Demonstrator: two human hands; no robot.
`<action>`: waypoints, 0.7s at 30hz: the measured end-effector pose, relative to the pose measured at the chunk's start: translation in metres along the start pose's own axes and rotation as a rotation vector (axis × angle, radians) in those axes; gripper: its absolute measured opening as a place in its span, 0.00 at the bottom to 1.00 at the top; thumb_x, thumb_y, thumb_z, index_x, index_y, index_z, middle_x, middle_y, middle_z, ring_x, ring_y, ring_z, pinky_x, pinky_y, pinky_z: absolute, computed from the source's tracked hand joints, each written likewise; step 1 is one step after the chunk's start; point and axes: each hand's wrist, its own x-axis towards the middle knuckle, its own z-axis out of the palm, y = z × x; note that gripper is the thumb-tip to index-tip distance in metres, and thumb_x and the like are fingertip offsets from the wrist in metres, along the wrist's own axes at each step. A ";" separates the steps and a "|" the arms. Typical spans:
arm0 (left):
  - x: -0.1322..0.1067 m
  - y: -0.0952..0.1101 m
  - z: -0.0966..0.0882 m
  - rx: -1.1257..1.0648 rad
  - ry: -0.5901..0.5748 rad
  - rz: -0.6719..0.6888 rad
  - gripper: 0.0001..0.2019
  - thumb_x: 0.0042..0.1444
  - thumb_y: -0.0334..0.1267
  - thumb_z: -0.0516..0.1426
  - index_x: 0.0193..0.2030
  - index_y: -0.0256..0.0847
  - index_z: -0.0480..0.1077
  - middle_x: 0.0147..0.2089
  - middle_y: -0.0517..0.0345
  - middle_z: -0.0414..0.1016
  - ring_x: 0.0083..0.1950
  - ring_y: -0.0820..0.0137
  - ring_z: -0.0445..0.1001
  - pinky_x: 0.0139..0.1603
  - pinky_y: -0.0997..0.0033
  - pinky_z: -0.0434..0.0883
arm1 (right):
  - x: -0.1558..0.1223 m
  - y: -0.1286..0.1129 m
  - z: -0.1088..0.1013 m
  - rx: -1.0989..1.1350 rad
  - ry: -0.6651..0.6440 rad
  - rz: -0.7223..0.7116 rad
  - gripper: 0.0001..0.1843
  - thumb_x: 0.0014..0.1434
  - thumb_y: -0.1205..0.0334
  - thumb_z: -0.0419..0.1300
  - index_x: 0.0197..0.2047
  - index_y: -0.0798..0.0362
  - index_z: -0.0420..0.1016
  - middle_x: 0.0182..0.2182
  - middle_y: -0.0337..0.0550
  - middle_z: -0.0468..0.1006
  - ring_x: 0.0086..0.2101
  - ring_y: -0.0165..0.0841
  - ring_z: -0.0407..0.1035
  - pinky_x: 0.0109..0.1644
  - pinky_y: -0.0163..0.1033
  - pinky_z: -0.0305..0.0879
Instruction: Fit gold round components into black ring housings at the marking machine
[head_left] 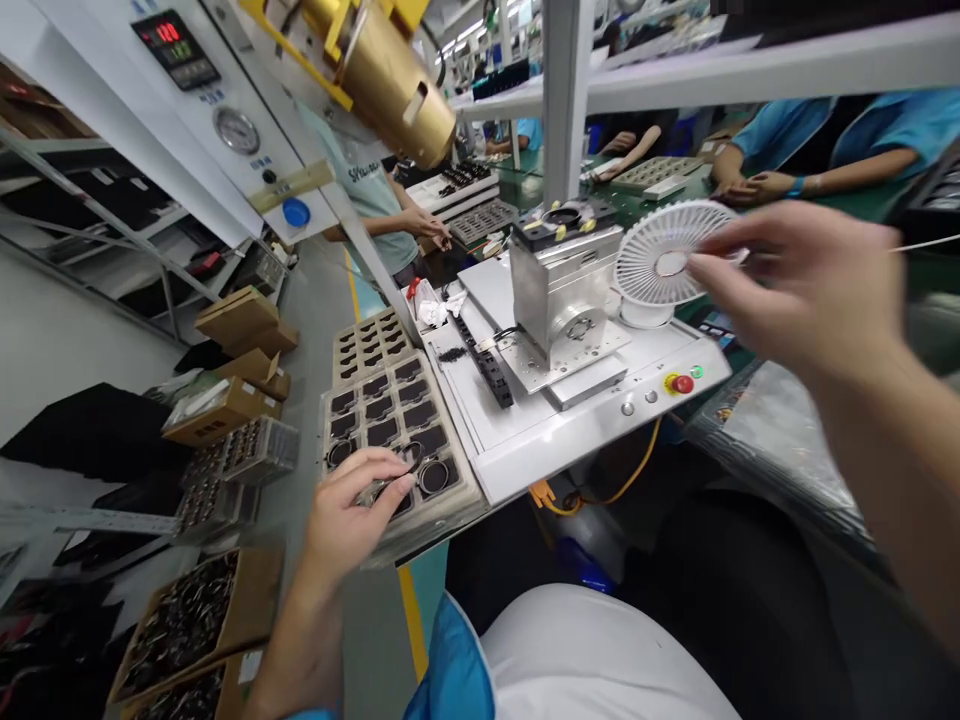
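Note:
Over the front part of a beige compartment tray (466,488), my left hand (349,510) has thumb and fingers drawn together on a small round ring-shaped part (411,454) with a dark rim. Similar round parts, one a ringed disc (433,477), lie in the tray beside my fingertips. My right hand (817,280) is raised at the right, blurred, with thumb and forefinger pinched. Its fingertips overlap the edge of a white desk fan (645,255); whether they touch it or hold something small is unclear.
A metal fixture block (551,300) stands on the white machine base (517,455), under a gold cylindrical head (397,95). A red button (682,384) is on the front edge. Cartons (225,400) and shelves stand left. Other people sit or stand across the bench.

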 end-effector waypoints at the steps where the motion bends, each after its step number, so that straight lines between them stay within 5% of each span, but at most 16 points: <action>1: 0.003 0.003 0.001 -0.018 0.013 0.032 0.05 0.61 0.38 0.63 0.35 0.43 0.82 0.39 0.52 0.82 0.41 0.64 0.82 0.44 0.66 0.81 | 0.019 -0.008 0.007 0.017 -0.029 -0.054 0.10 0.65 0.58 0.67 0.47 0.53 0.82 0.43 0.50 0.82 0.40 0.36 0.76 0.43 0.42 0.74; 5: 0.020 0.017 0.000 -0.059 0.034 0.107 0.04 0.61 0.36 0.63 0.38 0.44 0.82 0.53 0.50 0.81 0.46 0.63 0.83 0.52 0.60 0.82 | 0.101 -0.025 0.052 0.029 -0.298 -0.252 0.16 0.59 0.68 0.68 0.51 0.58 0.82 0.51 0.52 0.80 0.55 0.46 0.71 0.62 0.52 0.67; 8: 0.039 0.028 -0.004 -0.074 0.032 0.200 0.05 0.60 0.33 0.64 0.40 0.46 0.82 0.56 0.51 0.81 0.49 0.62 0.84 0.54 0.58 0.81 | 0.143 -0.012 0.078 0.160 -0.516 -0.221 0.12 0.53 0.68 0.72 0.43 0.55 0.85 0.39 0.41 0.82 0.49 0.43 0.76 0.62 0.55 0.67; 13: 0.102 0.045 0.006 -0.090 0.109 0.334 0.03 0.60 0.35 0.64 0.38 0.44 0.81 0.53 0.52 0.84 0.52 0.61 0.83 0.57 0.56 0.80 | 0.160 0.006 0.084 0.370 -0.617 -0.223 0.12 0.47 0.64 0.76 0.37 0.53 0.85 0.31 0.34 0.79 0.41 0.36 0.78 0.60 0.56 0.71; 18: 0.198 0.070 0.059 -0.120 0.191 0.490 0.05 0.60 0.37 0.63 0.37 0.40 0.81 0.49 0.52 0.86 0.51 0.62 0.84 0.57 0.60 0.77 | 0.133 -0.006 0.069 0.441 -0.357 -0.146 0.18 0.52 0.66 0.74 0.47 0.54 0.82 0.42 0.46 0.82 0.46 0.39 0.76 0.61 0.53 0.72; 21: 0.252 0.091 0.093 -0.071 0.140 0.534 0.06 0.60 0.35 0.61 0.36 0.38 0.81 0.44 0.51 0.86 0.51 0.62 0.83 0.55 0.64 0.75 | 0.103 -0.007 0.056 0.503 -0.190 -0.109 0.18 0.56 0.62 0.72 0.50 0.55 0.79 0.47 0.50 0.82 0.49 0.42 0.76 0.60 0.53 0.73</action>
